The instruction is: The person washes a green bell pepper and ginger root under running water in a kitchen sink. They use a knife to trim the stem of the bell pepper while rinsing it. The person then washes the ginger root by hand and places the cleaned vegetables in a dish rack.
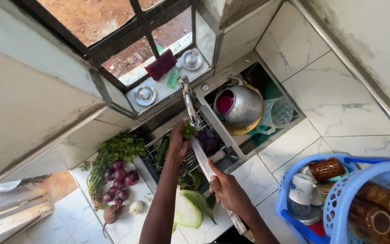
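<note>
My left hand (177,145) reaches over the sink and grips a small green vegetable (188,131) just under the chrome tap (188,100). My right hand (226,189) holds a long kitchen knife (202,159) by its handle, the blade pointing toward the vegetable. Below the hands a wire rack (190,158) spans the sink and carries a dark green cucumber (162,152) and purple cabbage (209,140). A cut green cabbage (188,209) lies on the counter beside my left forearm.
Leafy herbs (113,156), red onions (119,178), a beetroot (111,214) and garlic (136,207) lie on the left counter. A metal kettle (238,106) and clear jug (276,114) sit in the right basin. Blue baskets (344,199) with brown mugs stand at right.
</note>
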